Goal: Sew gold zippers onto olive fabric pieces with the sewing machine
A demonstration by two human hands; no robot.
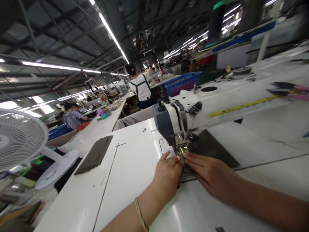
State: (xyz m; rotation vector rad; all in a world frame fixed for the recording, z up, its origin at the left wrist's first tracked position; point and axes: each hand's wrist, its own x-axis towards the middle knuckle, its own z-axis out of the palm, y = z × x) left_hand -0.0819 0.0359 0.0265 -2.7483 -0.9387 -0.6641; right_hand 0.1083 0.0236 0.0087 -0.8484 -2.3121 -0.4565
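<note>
The right hand (212, 174) lies flat on fabric (212, 148). The left hand (168, 175) curls beside it, grip unclear. A sewing machine (166, 124) stands just beyond.

A white tabletop (130, 174) is occupied by a sewing machine (167, 120); dark fabric (212, 149) is spread partly beneath it, and a stack of dark cloth pieces (95, 154) is laid farther left.

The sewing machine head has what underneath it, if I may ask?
Under the sewing machine head is dark green fabric, on the white tabletop. The left hand and right hand cover part of it; what lies beneath them is hidden.
</note>
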